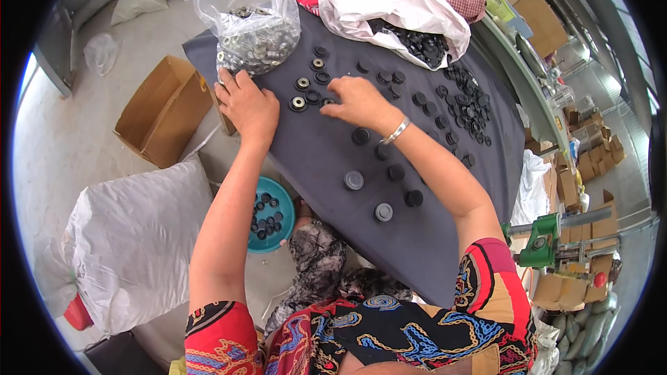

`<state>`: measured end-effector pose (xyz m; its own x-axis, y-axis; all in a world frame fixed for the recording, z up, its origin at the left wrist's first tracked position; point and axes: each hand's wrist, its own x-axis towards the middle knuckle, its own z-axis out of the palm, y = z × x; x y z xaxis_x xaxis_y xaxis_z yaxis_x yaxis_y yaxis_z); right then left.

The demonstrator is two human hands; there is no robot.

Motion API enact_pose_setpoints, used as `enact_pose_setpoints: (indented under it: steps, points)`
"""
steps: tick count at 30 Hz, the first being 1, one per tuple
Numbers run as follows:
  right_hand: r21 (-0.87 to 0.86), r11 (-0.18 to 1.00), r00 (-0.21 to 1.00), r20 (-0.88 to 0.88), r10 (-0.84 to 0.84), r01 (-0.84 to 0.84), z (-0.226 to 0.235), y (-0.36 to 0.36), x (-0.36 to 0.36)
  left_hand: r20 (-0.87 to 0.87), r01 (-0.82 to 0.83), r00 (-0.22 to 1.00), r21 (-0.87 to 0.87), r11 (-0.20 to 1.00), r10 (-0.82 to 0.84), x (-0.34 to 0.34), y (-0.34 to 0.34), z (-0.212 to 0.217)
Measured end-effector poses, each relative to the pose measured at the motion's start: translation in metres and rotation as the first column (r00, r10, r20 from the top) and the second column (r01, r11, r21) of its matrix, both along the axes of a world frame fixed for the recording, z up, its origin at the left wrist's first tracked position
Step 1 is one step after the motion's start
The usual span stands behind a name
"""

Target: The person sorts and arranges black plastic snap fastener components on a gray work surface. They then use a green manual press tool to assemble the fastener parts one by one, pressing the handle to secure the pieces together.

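Note:
My left hand is at the table's left edge, fingers apart, fingertips against the lower side of a clear plastic bag full of small metal bearings. Over the table, my right hand has thumb and fingers closed around a bearing at a black plastic ring; the fingers partly hide it. Beside it are black rings with bearings seated in them, such as this one, and black rings with dark centres. Several round black caps lie scattered around my right forearm.
The table has a dark grey cover. A white sack of black parts lies at its far side, near a pile of small black pieces. Leftward are a cardboard box, a stuffed white sack and a teal basin.

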<state>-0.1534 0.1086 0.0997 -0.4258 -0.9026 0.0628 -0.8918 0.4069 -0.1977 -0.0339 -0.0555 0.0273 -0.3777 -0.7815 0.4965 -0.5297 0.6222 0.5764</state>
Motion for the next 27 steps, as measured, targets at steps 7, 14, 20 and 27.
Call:
enact_pose_setpoints:
  steps: [7,14,20,27]
  points:
    - [0.113,0.993,0.997,0.073,0.016,-0.024,0.003,0.006,0.019,0.002,-0.003,1.000,0.011,1.000,0.003,0.001,0.000,-0.002]
    - [-0.187,0.965,0.982,0.004,-0.186,0.184,-0.009,-0.035,-0.028,-0.010,-0.013,1.000,-0.018,1.000,0.013,-0.002,-0.001,-0.001]
    - [-0.051,0.955,0.956,-0.002,-0.294,0.293,-0.026,-0.060,-0.036,-0.021,-0.030,0.999,-0.019,0.999,0.029,0.001,0.000,-0.002]
    - [-0.074,0.955,0.958,0.036,-0.285,0.287,-0.019,-0.052,-0.029,0.016,-0.014,1.000,0.003,1.000,0.014,0.004,-0.004,-0.007]
